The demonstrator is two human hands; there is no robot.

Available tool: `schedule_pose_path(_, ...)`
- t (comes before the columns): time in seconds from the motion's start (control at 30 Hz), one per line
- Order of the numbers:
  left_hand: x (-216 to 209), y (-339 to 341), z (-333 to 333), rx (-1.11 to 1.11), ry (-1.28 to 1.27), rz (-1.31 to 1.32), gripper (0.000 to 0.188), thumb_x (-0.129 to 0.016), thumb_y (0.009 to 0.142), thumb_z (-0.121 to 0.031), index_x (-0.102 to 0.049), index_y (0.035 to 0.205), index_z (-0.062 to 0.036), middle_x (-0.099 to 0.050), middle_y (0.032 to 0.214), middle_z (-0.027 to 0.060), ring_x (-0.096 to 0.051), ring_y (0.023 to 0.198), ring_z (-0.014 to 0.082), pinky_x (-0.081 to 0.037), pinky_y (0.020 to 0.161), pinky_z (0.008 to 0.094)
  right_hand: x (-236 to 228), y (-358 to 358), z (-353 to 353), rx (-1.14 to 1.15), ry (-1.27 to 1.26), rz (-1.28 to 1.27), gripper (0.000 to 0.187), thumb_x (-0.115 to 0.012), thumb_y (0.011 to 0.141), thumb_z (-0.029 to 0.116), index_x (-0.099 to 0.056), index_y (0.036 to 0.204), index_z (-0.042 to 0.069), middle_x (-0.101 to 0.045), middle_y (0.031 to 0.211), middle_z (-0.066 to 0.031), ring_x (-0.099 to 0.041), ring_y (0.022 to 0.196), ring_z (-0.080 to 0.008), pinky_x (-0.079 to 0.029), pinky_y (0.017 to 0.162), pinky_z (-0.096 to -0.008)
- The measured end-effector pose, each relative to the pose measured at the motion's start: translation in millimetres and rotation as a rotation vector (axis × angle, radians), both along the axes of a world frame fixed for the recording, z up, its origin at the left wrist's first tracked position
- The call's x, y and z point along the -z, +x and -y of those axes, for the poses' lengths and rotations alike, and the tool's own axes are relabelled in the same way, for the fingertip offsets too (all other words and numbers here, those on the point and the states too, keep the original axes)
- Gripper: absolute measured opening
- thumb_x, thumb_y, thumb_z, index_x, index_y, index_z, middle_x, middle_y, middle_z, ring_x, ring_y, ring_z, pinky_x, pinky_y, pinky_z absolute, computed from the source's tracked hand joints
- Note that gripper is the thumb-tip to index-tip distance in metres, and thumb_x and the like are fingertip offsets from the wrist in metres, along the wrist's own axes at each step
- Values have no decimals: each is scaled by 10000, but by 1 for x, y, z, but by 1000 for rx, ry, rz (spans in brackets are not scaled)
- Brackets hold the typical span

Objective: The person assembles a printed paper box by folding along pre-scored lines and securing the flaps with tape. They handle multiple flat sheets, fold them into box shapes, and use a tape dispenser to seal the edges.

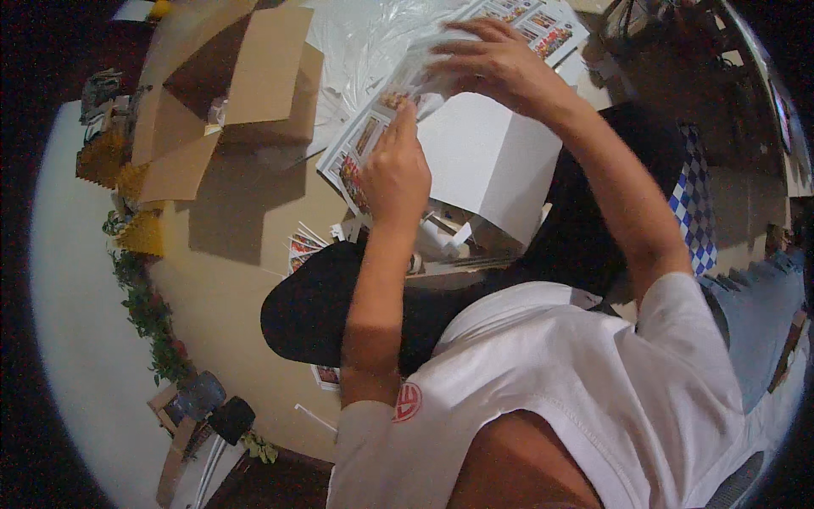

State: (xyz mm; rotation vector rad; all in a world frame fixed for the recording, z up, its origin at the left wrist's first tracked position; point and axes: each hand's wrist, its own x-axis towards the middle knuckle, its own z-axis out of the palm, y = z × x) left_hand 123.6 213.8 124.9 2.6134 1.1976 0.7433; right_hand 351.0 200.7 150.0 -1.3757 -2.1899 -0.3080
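Note:
My left hand (pixel 397 174) is closed near the lower edge of a clear plastic bag (pixel 409 78), its fingers pointing up and away. Beyond it, my right hand (pixel 509 72) reaches over the bag with its fingers stretched and apart, slightly blurred. Behind the bag and my left hand lies a printed sheet (pixel 349 161) with coloured pictures, running up to the right. Directly below my hands stands an open white box (pixel 462 148) with its flap raised. White pieces (pixel 445 236) show in it, partly hidden by my left forearm.
A large open cardboard box (pixel 270 72) stands at the far left. Crumpled clear plastic film (pixel 360 38) lies beside it. My legs in black (pixel 309 301) flank the white box. Leafy garland (pixel 148 318) runs along the left wall. A blue-and-white checked cloth (pixel 694 199) is at the right.

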Motion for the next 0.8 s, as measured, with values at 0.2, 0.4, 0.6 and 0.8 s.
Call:
schedule_pose_path(0.2,-12,3,-5,-56,-59,-60,376,-539,863,-110,-574,1231,-183,-663,982,155,-651,798,342,-504,675,434,-7,8,-18,-237,-322,23,361,-689,738,124,-652,1095,83,-633,1139,-75,-611,1006,-274,-508,839,-357)
schedule_pose_path(0.4,-7,6,-8,42,-29,-104,373,-509,852,-57,-549,1221,-91,-656,1047,143,-657,814,330,-514,669,420,-24,15,-30,-252,-441,-32,365,-717,706,142,-669,1058,56,-663,1052,-107,-648,903,-274,-520,757,-360)
schedule_pose_path(0.6,2,9,-6,47,-127,-64,430,-559,876,-152,-517,1302,-197,-654,1014,155,-641,813,345,-499,682,430,-10,22,-43,-219,-499,-18,260,-727,704,205,-715,934,84,-694,922,-65,-661,835,-236,-515,710,-344)
schedule_pose_path(0.8,0,-4,3,61,-229,-90,585,-603,856,-276,-408,1358,-47,-516,1281,195,-510,1161,351,-420,940,414,1,37,-46,-276,-159,98,168,-707,721,208,-731,851,104,-702,880,-24,-667,794,-212,-523,684,-310)
